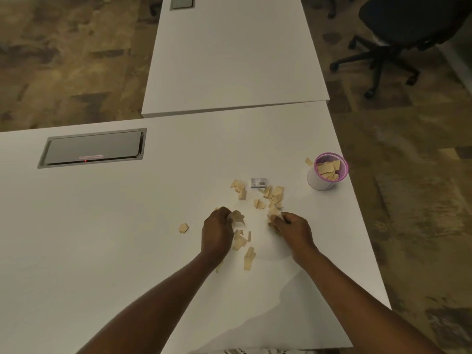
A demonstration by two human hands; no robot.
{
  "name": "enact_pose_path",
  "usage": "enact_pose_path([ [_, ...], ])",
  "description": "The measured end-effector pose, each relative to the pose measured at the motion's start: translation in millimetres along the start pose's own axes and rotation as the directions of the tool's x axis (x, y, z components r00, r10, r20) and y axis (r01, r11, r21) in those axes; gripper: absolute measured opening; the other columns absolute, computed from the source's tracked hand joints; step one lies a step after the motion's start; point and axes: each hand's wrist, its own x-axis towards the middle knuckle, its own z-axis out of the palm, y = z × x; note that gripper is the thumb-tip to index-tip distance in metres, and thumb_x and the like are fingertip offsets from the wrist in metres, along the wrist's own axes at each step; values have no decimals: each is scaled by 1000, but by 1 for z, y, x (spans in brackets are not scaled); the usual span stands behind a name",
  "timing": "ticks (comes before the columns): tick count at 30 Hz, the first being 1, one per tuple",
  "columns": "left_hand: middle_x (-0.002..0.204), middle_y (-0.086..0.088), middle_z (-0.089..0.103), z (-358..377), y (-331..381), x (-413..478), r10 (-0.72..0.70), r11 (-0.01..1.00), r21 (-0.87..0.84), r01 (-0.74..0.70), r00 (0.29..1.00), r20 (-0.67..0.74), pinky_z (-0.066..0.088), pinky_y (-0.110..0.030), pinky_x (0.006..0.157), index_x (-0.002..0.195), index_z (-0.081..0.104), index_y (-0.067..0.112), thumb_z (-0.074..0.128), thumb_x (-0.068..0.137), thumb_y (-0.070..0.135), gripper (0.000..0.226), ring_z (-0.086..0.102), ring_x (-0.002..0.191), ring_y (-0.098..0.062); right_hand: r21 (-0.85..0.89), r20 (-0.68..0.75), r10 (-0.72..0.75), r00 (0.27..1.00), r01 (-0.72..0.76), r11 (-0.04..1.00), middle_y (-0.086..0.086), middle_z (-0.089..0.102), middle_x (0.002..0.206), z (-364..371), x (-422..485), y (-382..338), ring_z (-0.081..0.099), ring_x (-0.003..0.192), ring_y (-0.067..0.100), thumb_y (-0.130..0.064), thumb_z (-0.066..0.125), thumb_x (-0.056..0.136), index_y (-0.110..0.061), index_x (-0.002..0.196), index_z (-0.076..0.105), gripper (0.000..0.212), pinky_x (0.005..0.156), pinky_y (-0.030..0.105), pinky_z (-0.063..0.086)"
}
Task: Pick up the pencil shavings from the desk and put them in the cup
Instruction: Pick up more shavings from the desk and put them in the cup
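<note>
Tan pencil shavings [274,194], strewn in loose clusters over the middle of the white desk [127,226]. Thickest just in front of a small grey box [258,182] with a barcode label; more lying between the two hands and back toward the wrists. One stray piece out to the left, apart from the rest. Another at the far side of the cup [319,181], touching or nearly touching its wall.

Left hand [217,231] knuckles-up over the scatter, fingers [224,213] curled round a crumpled shaving that sticks out to the right. Right hand [293,231] much the same, fingers [283,218] bunched and pinching a few pieces at the near edge of the thickest cluster. Both forearms bare, reaching in from the bottom edge.

White cup with a pink rim, upright near the right edge of the desk, well beyond the right hand, already partly filled with shavings.

Further out: a grey hatch [93,148] set flush into the desk at the far left, with a small red light on its near edge. Beyond, butted against the far edge, a second desk [229,60], also white. Top right, a dark office chair [398,29] on castors, on mottled brown carpet [63,60].
</note>
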Motion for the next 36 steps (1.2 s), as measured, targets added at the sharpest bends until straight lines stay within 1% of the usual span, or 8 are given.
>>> enact_pose_path([
  [4, 67, 10, 60, 5, 25, 12, -135, 987, -86, 135, 991, 16, 39, -22, 56, 76, 61, 19, 58, 89, 7, 18, 56, 63, -9, 107, -29, 49, 998, -46, 993, 1, 78, 88, -10, 12, -12, 73, 84, 12, -31, 72, 88, -13, 95, 76, 20, 72, 22, 53],
  [8, 75, -4, 70, 13, 47, 26, -228, 959, -158, 237, 971, 71, 52, -35, 71, 80, 68, 12, 65, 84, 9, 6, 63, 75, -24, 129, -64, 47, 997, -38, 991, 4, 77, 95, -20, 25, -20, 74, 87, 16, -18, 68, 91, -9, 100, 75, 15, 76, 27, 56],
  [12, 78, -5, 73, 24, 64, 37, -254, 941, -201, 272, 961, 112, 49, -32, 67, 79, 70, 15, 66, 83, 12, 6, 65, 77, -23, 29, -104, -19, 994, 23, 999, 2, 76, 93, -31, 33, -25, 73, 86, 20, -21, 70, 90, -13, 96, 76, 11, 74, 27, 56],
  [17, 71, -5, 70, 37, 87, 48, -240, 937, -225, 267, 961, 138, 52, -32, 72, 81, 70, 13, 67, 83, 12, 4, 63, 75, -23, -75, -118, -78, 990, 70, 995, -2, 69, 94, -43, 38, -34, 69, 86, 21, -13, 69, 89, -20, 93, 70, 8, 74, 30, 59],
  [24, 75, -4, 71, 50, 130, 66, -179, 936, -271, 224, 967, 182, 51, -26, 54, 83, 70, 15, 68, 86, 10, 6, 61, 59, -17, -172, -164, -227, 960, 198, 965, -3, 62, 105, -72, 50, -54, 62, 95, 14, -11, 71, 89, -24, 121, 60, 36, 65, 8, 45],
  [26, 76, -5, 73, 54, 147, 72, -162, 936, -281, 213, 968, 192, 53, -29, 56, 82, 71, 15, 67, 85, 9, 8, 62, 59, -18, -254, -202, -278, 939, 224, 941, -3, 63, 101, -84, 55, -60, 62, 93, 16, -12, 69, 90, -21, 120, 64, 32, 63, 6, 42],
  [31, 75, -13, 73, 69, 193, 86, -104, 933, -317, 171, 970, 218, 52, -24, 45, 86, 71, 8, 69, 84, 7, 4, 63, 51, -21, -337, -316, -307, 898, 196, 921, 2, 65, 91, -109, 74, -81, 62, 84, 22, -14, 68, 89, -13, 104, 71, 16, 72, 25, 46],
  [36, 80, -20, 73, 87, 228, 97, -62, 951, -276, 140, 960, 273, 61, -35, 58, 81, 69, 5, 63, 81, -2, 9, 71, 59, -31, -327, -365, -268, 892, 147, 933, 4, 69, 89, -126, 90, -102, 64, 82, 24, -12, 66, 86, -18, 92, 70, 10, 71, 29, 51],
])
